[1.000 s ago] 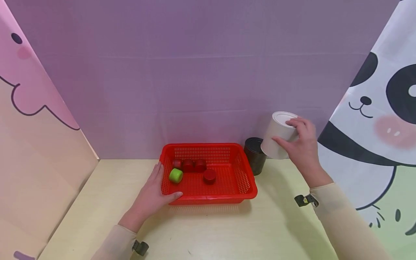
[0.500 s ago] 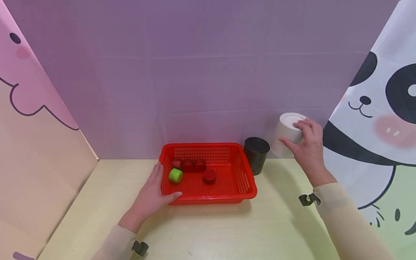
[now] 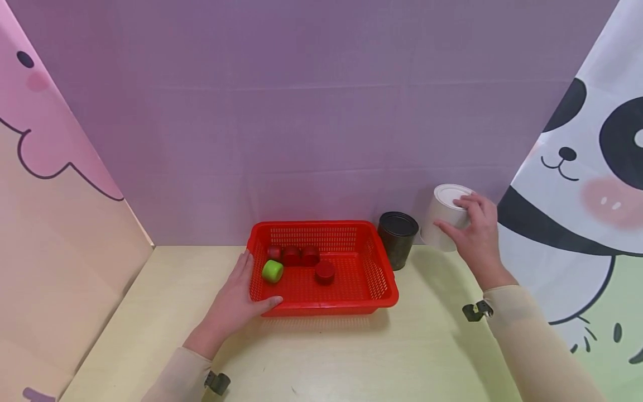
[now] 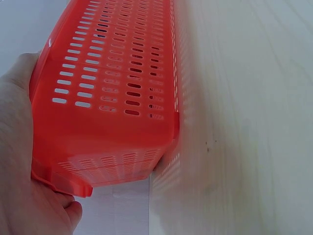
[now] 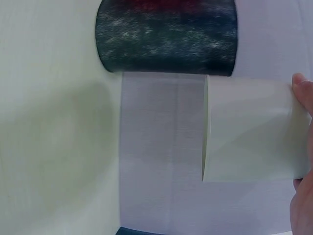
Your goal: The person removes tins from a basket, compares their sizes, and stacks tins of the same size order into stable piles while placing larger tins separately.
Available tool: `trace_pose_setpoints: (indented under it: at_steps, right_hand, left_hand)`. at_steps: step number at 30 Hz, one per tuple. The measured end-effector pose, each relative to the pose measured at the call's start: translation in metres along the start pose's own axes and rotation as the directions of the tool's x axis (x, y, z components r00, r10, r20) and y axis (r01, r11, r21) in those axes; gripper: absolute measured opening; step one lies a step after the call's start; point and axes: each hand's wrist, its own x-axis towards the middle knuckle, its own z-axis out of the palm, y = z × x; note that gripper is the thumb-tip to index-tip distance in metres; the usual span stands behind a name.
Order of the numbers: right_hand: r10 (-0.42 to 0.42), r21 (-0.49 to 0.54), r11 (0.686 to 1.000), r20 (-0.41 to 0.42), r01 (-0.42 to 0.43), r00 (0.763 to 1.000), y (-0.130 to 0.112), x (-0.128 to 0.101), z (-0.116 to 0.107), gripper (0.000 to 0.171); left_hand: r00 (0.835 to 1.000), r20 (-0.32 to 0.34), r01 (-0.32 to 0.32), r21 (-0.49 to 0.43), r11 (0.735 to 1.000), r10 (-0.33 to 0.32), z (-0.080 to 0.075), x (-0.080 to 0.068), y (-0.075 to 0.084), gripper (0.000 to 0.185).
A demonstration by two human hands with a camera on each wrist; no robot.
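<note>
Overhead, the right hand grips the white can, tilted, closed end up and leftward, just right of the black can; lowered askew, it could topple. Leftward, the left hand clasps the red basket corner. Rightward, the white can hangs clear of the table, thumb and fingers pinching it.

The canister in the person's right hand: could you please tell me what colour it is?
The canister is plain white or cream, seen best in the head view, gripped by the right hand.
</note>
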Motion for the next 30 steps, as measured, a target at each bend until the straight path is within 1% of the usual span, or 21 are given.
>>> trace_pose_setpoints:
  at_steps: [4, 9, 12, 17, 19, 23, 30]
  right_hand:
    - [-0.012, 0.006, 1.000, 0.005, 0.012, 1.000, 0.009, -0.006, 0.007, 0.067]
    - [-0.025, 0.022, 0.999, -0.007, 0.026, 1.000, 0.018, -0.014, 0.015, 0.066]
    - [-0.002, 0.020, 1.000, 0.012, 0.002, 1.000, 0.022, -0.018, 0.020, 0.066]
    - [0.071, -0.009, 0.997, 0.084, -0.070, 0.994, 0.024, -0.026, 0.025, 0.067]
    - [0.084, -0.020, 0.996, 0.102, -0.082, 0.991, 0.026, -0.028, 0.027, 0.067]
    - [0.087, -0.028, 0.996, 0.115, -0.084, 0.990, 0.030, -0.032, 0.030, 0.067]
    - [0.067, -0.014, 0.998, 0.102, -0.066, 0.993, 0.038, -0.039, 0.039, 0.064]
  left_hand:
    - [1.000, -0.002, -0.002, -0.001, 1.000, 0.002, 0.000, 0.001, -0.001, 0.136]
    - [1.000, -0.004, -0.003, 0.004, 1.000, 0.003, 0.001, 0.001, -0.001, 0.136]
    - [1.000, -0.004, 0.000, 0.006, 1.000, 0.000, 0.001, 0.001, -0.001, 0.136]
    - [1.000, -0.005, -0.005, 0.005, 1.000, 0.005, 0.002, 0.001, -0.002, 0.136]
    - [1.000, -0.006, -0.009, 0.002, 1.000, 0.009, 0.002, 0.001, -0.002, 0.136]
    - [1.000, -0.006, -0.012, 0.007, 1.000, 0.012, 0.001, 0.001, -0.002, 0.136]
    - [1.000, -0.007, -0.004, 0.011, 1.000, 0.004, 0.000, 0.000, -0.001, 0.135]
